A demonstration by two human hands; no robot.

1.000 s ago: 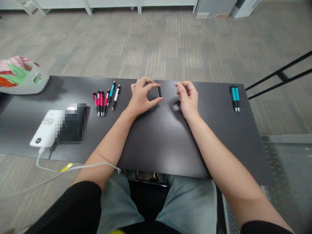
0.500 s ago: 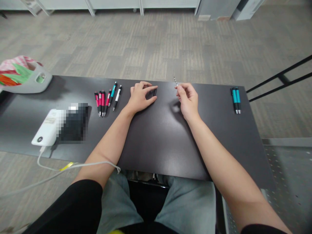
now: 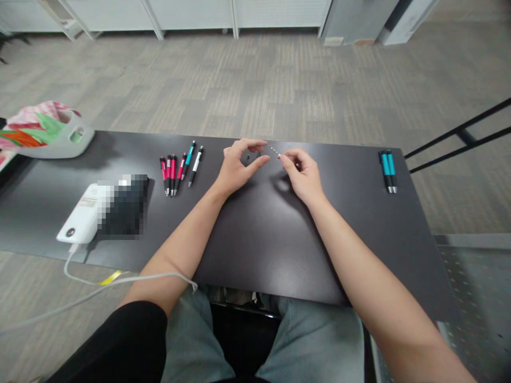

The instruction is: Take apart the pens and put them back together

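Note:
Above the far middle of the dark table, my right hand point(image 3: 303, 173) pinches a thin, silvery rod-like pen part point(image 3: 273, 151) between thumb and fingertips, its free end pointing up and left. Just beyond that end is my left hand point(image 3: 239, 167), thumb and forefinger apart, the other fingers curled. A small dark piece point(image 3: 248, 156) shows inside the curl of the left hand; most of it is hidden, so its kind is unclear. Several pink and black pens point(image 3: 173, 173), a teal pen point(image 3: 189, 159) and a white pen point(image 3: 196, 166) lie left of this hand.
Two teal pens point(image 3: 388, 170) lie side by side near the right edge of the table point(image 3: 271, 239). On the left are a white power bank point(image 3: 80, 218) with a cable point(image 3: 136, 277), a blurred-out dark item point(image 3: 123, 207) and a light basket point(image 3: 82, 141) with colourful cloth.
My right hand has brought the thin pen part left and tilted it toward my left hand. The left hand has lifted and turned slightly, moving right. The view has shifted a little.

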